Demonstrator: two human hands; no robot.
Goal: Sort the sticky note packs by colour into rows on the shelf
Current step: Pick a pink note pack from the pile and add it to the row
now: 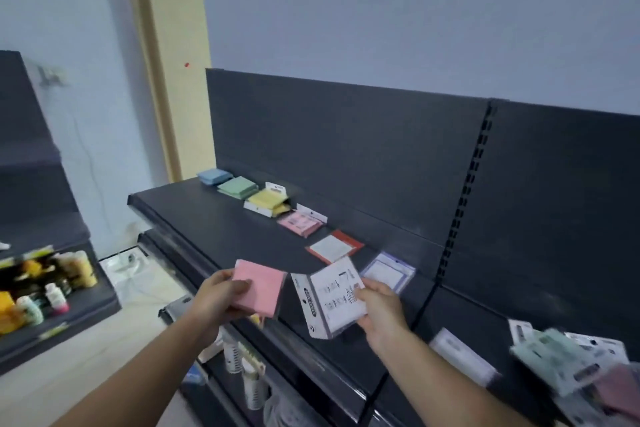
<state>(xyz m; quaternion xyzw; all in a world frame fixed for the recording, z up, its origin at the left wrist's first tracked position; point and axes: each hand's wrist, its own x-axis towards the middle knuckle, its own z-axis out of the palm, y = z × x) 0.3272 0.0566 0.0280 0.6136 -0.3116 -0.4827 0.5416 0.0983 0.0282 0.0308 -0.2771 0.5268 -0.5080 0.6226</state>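
dark shelf (214, 218), coloured packs (300, 222) in row

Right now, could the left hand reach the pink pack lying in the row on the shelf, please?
Probably yes: only bare shelf lies between the left hand and the shelved pink pack; the right hand with its white-backed pack is aside. But the left hand grips its own pink pack.

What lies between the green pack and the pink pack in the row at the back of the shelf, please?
In the head view, yellow packs lie there, between the green pack and the row's pink pack on the shelf.
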